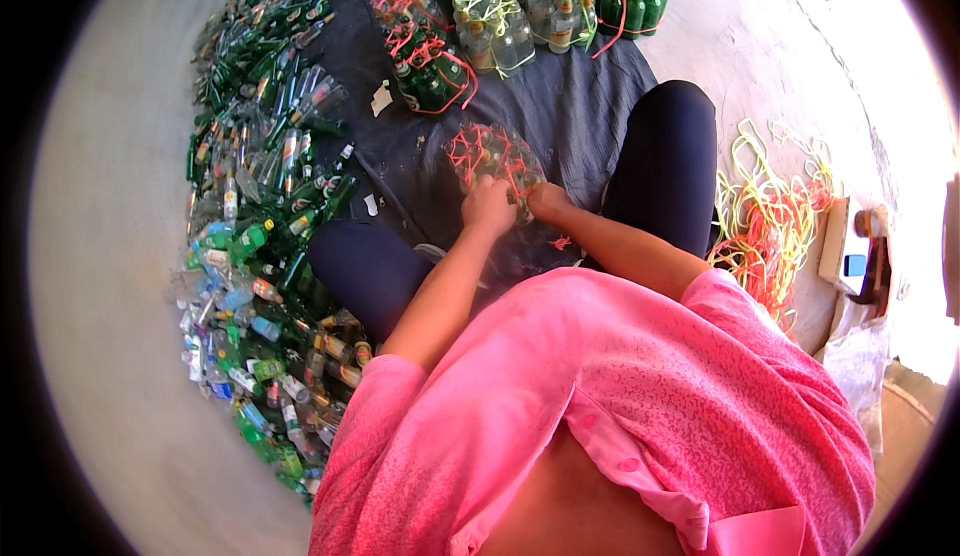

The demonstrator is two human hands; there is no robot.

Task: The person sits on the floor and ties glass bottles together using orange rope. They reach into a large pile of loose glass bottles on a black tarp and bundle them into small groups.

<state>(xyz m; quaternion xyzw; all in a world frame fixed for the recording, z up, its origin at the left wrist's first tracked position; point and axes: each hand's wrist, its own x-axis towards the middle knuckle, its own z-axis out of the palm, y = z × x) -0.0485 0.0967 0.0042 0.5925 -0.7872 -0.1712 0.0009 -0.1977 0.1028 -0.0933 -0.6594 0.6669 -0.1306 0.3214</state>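
Both hands, left hand [487, 206] and right hand [546, 199], fingers gripping red-corded cluster of clear glass bottles [493, 156] mid dark cloth [560, 106], steadying for tying.

1. An informal bottle-sorting yard on a bare concrete floor [110, 256].
2. A heap of loose bottles [265, 236] lies left of the hands.
3. Tied bottle bundles [520, 11] and tangled cords [770, 221] lie beyond and right of them.
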